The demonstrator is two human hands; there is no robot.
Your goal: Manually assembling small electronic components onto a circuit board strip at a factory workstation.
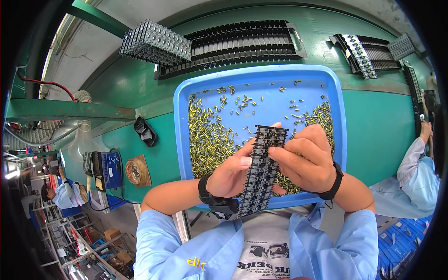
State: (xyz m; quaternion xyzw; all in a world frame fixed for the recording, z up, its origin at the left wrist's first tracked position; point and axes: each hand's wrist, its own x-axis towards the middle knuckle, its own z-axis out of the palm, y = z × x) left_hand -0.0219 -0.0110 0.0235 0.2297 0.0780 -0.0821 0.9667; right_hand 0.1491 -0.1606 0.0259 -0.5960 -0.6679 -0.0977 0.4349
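Observation:
My left hand [229, 175] is closed around the left edge of a long black circuit board panel [264, 161], packed with rows of small parts. The panel is tilted, its far end above a blue plastic tub [342, 116] and its near end close to my body. My right hand [308, 161] is pinched at the panel's right side, fingertips at its surface; whatever they hold is too small to make out. Many small cylindrical capacitors [207, 144], dark with yellowish sides, lie loose in the tub, heaped to the left and right.
Behind the tub stands a black slotted rack [242, 44] with a stack of board panels [158, 42] at its left end. Another rack [373, 51] is at the far right. A soldering station [105, 170] and a round tin [136, 171] are left. Co-workers sit at both sides.

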